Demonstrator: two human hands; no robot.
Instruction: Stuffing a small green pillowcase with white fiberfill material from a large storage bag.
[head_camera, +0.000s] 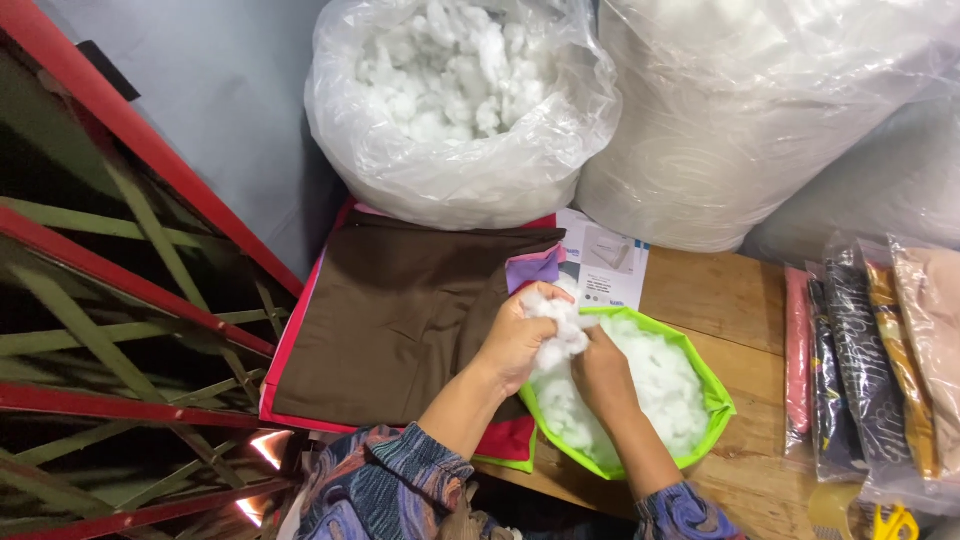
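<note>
White stuffing (556, 330) pinched between left hand (512, 340) and right hand (603, 368), over green cover (712, 395).

A clear plastic bag (455, 110) of loose white stuffing stands open at the back. Just right of it bulges a larger white plastic sack (740, 120). A white printed leaflet (605, 265) with a blue edge lies flat on the bench (720, 290) before them. Along the right edge lie clear packets of folded cloth (875, 360), side by side: pink, black patterned, orange, beige.
</note>
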